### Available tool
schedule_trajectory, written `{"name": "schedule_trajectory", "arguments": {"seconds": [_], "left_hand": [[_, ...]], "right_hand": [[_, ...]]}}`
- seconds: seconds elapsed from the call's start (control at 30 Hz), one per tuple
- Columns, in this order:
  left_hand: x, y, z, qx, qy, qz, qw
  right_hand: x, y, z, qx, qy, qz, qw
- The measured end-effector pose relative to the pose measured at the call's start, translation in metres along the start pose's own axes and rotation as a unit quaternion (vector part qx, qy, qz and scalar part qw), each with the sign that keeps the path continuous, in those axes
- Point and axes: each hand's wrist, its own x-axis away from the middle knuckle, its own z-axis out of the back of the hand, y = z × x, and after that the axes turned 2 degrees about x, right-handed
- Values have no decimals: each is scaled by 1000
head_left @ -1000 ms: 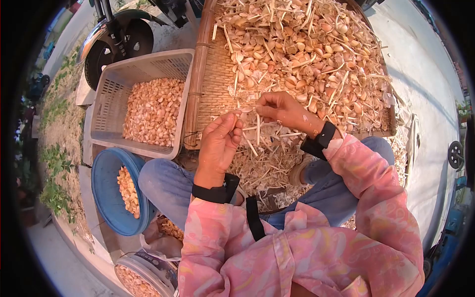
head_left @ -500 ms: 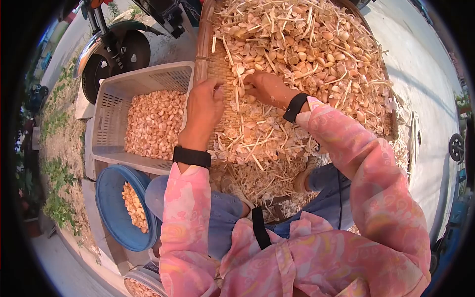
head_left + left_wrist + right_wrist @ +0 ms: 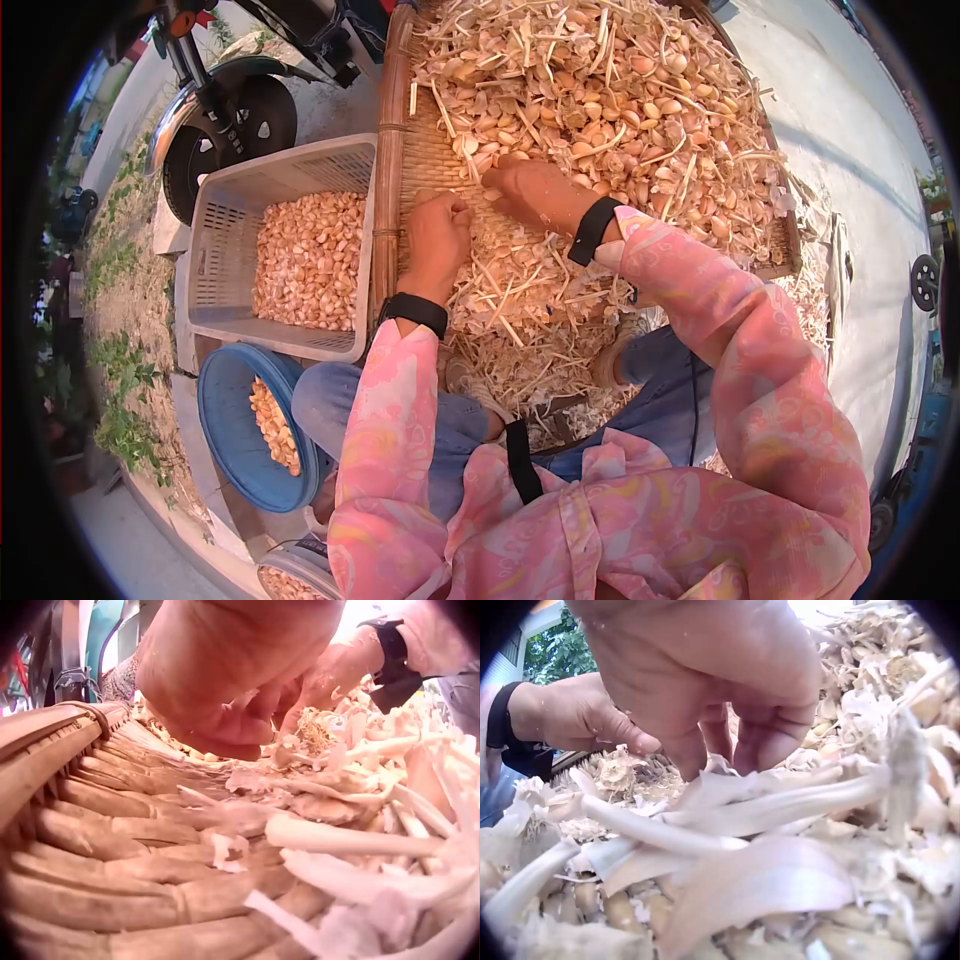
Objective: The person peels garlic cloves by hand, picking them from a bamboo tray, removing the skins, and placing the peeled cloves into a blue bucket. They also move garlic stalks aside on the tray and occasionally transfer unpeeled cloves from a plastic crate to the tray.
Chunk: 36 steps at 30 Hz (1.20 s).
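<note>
Both hands have moved up from the near edge of the woven tray (image 3: 420,140): left hand (image 3: 436,240), right hand (image 3: 540,192).

Left to right, head view only: black wheel (image 3: 182,160), blue basin (image 3: 225,425) with pale cloves (image 3: 274,428) along one side, then grey plastic crate (image 3: 215,250) with loose garlic cloves (image 3: 310,260), sitting beside the tray rim. Wrist views miss all these containers.

Left hand is low over the tray, its fingers curled; cannot tell if they hold anything. Left wrist view adds bare weave up close, a thick pale stem (image 3: 345,837) and a dried root tuft (image 3: 321,727).

Right hand is at the left edge of the garlic heap (image 3: 600,110), which fills most of the tray. Right wrist view shows its fingers bent and pointing down among husks, which the head view hides; tips partly covered, cannot tell if they pinch something. Large papery skin (image 3: 772,885) lies nearest that camera.
</note>
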Motion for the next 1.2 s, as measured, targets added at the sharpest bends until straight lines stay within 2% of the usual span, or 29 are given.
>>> {"name": "schedule_trajectory", "arguments": {"seconds": [0.03, 0.07, 0.1, 0.13, 0.17, 0.23, 0.27, 0.4, 0.5, 0.53, 0.6, 0.63, 0.67, 0.7, 0.77, 0.8, 0.9, 0.93, 1.03, 1.07, 1.13, 1.17, 1.2], "left_hand": [[2, -3, 0, 29, 27, 4, 999], [1, 3, 5, 141, 8, 86, 986], [1, 8, 10, 251, -9, 168, 953], [2, 12, 16, 358, -27, 246, 900], [4, 17, 22, 421, -23, 275, 864], [10, 24, 36, 544, -16, 327, 772], [15, 23, 42, 594, -19, 327, 735], [28, 25, 49, 743, -2, 311, 593], [42, 32, 38, 742, -49, 312, 591], [48, 36, 34, 725, -52, 328, 603], [59, 37, 28, 708, -51, 358, 607], [63, 38, 24, 701, -51, 370, 608], [68, 40, 20, 698, -57, 380, 604], [69, 43, 18, 708, -69, 381, 590], [74, 48, 13, 726, -100, 387, 560], [75, 46, 5, 731, -135, 372, 556], [77, 56, -5, 794, -184, 349, 463], [78, 60, -6, 805, -168, 353, 446], [77, 71, -2, 833, -121, 365, 398], [77, 69, 0, 856, -92, 344, 375], [77, 66, 4, 896, -34, 299, 328], [76, 56, 3, 913, -49, 276, 297], [73, 38, 4, 928, -65, 251, 268]], "right_hand": [[-3, -3, -3, 19, -10, 5, 1000], [-7, -3, -3, 7, -16, 13, 1000], [-9, -1, -2, -23, -8, 20, 1000], [-6, 1, -2, -52, -1, 26, 998], [-3, 3, 2, -81, 4, 31, 996], [3, 11, 11, -193, 29, -61, 979], [9, 12, 16, -248, 41, -108, 962], [27, 10, 27, -67, -34, -6, 997], [30, 1, 3, 60, -56, 6, 997], [26, 3, -2, 73, -46, 38, 996], [26, -5, 17, -120, -108, -54, 985], [25, -5, 26, -212, -137, -99, 963], [25, 10, 14, -448, -162, -170, 863], [28, 14, 17, -542, -173, -158, 807], [38, 14, 20, -711, -185, -136, 664], [44, 10, 23, -732, -190, -129, 642], [55, -12, 33, -754, -175, -123, 621], [58, -22, 39, -744, -185, -135, 628], [57, -41, 40, -659, -141, -67, 736], [57, -45, 43, -635, -158, -40, 755], [55, -55, 38, -513, -113, 60, 849], [54, -61, 36, -446, -87, 110, 884], [54, -70, 40, -467, -22, 105, 878]]}}
